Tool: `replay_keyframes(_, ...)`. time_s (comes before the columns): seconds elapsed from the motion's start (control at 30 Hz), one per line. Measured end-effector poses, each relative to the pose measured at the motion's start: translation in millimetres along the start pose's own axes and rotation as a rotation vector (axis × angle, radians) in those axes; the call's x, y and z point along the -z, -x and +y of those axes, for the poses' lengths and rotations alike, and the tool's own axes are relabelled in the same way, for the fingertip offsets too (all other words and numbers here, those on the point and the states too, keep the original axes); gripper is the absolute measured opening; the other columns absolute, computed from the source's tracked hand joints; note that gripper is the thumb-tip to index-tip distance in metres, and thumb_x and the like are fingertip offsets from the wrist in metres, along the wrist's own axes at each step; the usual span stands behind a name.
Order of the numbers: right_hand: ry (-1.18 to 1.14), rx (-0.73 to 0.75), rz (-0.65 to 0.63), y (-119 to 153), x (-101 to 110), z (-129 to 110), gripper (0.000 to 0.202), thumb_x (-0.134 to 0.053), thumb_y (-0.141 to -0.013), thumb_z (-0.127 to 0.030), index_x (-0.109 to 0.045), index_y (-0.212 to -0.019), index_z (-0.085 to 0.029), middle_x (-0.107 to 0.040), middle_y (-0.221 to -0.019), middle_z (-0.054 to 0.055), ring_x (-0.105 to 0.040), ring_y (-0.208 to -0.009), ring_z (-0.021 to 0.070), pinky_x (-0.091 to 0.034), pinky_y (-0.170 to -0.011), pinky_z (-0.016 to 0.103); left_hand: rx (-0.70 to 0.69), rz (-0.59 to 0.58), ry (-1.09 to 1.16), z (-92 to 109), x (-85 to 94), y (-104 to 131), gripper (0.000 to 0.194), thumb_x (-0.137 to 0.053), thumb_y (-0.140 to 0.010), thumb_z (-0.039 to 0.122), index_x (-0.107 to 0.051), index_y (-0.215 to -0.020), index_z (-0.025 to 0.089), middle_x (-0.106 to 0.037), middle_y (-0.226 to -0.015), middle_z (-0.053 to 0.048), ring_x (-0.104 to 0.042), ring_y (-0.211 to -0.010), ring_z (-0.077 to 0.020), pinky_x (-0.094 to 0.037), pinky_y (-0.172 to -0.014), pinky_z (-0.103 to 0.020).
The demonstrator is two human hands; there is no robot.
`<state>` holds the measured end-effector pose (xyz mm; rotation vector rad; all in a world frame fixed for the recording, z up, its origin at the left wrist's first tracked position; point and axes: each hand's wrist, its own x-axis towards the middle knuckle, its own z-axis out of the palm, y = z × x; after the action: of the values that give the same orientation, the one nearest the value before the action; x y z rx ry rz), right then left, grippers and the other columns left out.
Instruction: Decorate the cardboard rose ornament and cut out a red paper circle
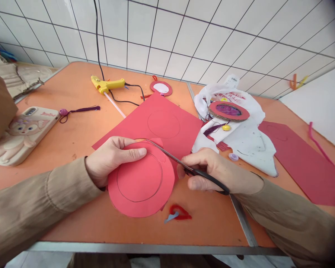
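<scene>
My left hand [114, 156] pinches the upper left edge of a round red paper disc [141, 182], thumb on top. A smaller circle is drawn on the disc. My right hand [209, 171] is closed around the black handles of the scissors [197, 172]. Their blades reach left along the disc's upper edge, close to my left fingertips, and look nearly closed. Behind the disc, a large red sheet [164, 119] with an oval outline drawn on it lies on the orange table [206, 223].
A yellow glue gun [111, 85] with a cord lies at the back left, near a phone [28, 130] and a cardboard box [0, 108]. At right are a white plastic bag [251, 137], an oval red-rimmed piece [229, 111] and another red sheet [307, 160].
</scene>
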<state>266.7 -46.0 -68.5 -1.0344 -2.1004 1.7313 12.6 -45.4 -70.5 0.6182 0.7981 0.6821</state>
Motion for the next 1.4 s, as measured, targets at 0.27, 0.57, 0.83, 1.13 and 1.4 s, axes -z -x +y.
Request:
replay_keyframes(0.27,0.009,-0.014,-0.009,1.5,1.2,1.8,0.052,-0.066,-0.077,-0.065,-0.052,-0.069,-0.015,-0.035,-0.05,-0.008,-0.027,-0.045,0.005,-0.02,-0.039,0.02,0.03,0.01,-0.052,1.4,3.4,-1.3,0.011,-0.083,-0.067,0.022,-0.079,-0.07,0.012,-0.074,-0.064,-0.008,-0.066,-0.053,-0.0154,-0.055,-0.051,-0.022)
replay_keyframes(0.57,-0.018,0.024,-0.021,-0.1,-1.1,-4.5,0.052,-0.068,-0.076,-0.064,-0.054,-0.072,-0.014,-0.033,-0.056,-0.007,-0.024,-0.049,0.0052,-0.022,-0.043,0.021,-0.002,-0.048,-0.055,-0.3,2.5,0.3,0.008,-0.08,-0.073,0.02,-0.081,-0.078,0.014,-0.076,-0.069,-0.008,-0.069,-0.058,-0.016,-0.057,-0.054,-0.021)
replay_keyframes(0.83,0.006,0.056,-0.024,0.3,-1.3,-0.6,0.048,-0.069,-0.078,-0.059,-0.055,-0.071,-0.014,-0.03,-0.056,-0.007,-0.023,-0.05,0.0053,-0.02,-0.043,0.021,-0.034,-0.072,-0.086,0.3,-0.1,0.0,0.007,-0.078,-0.075,0.019,-0.081,-0.075,0.013,-0.076,-0.067,-0.009,-0.067,-0.058,-0.0158,-0.055,-0.054,-0.021)
replay_keyframes(1.13,0.0,0.016,-0.022,-0.1,-3.1,-1.7,0.051,-0.067,-0.077,-0.063,-0.052,-0.069,-0.015,-0.028,-0.055,-0.008,-0.023,-0.05,0.0052,-0.02,-0.043,0.021,-0.051,-0.128,-0.124,0.3,0.3,-2.5,0.009,-0.075,-0.078,0.018,-0.081,-0.079,0.012,-0.076,-0.07,-0.009,-0.068,-0.06,-0.016,-0.056,-0.058,-0.022)
replay_keyframes(1.4,-0.012,0.006,-0.016,-0.3,-2.9,0.0,0.05,-0.069,-0.076,-0.061,-0.051,-0.068,-0.015,-0.029,-0.054,-0.008,-0.024,-0.049,0.0051,-0.02,-0.042,0.021,-0.057,-0.135,-0.124,-1.6,3.3,-1.5,0.009,-0.073,-0.08,0.016,-0.081,-0.078,0.012,-0.076,-0.069,-0.008,-0.068,-0.059,-0.0154,-0.057,-0.057,-0.021)
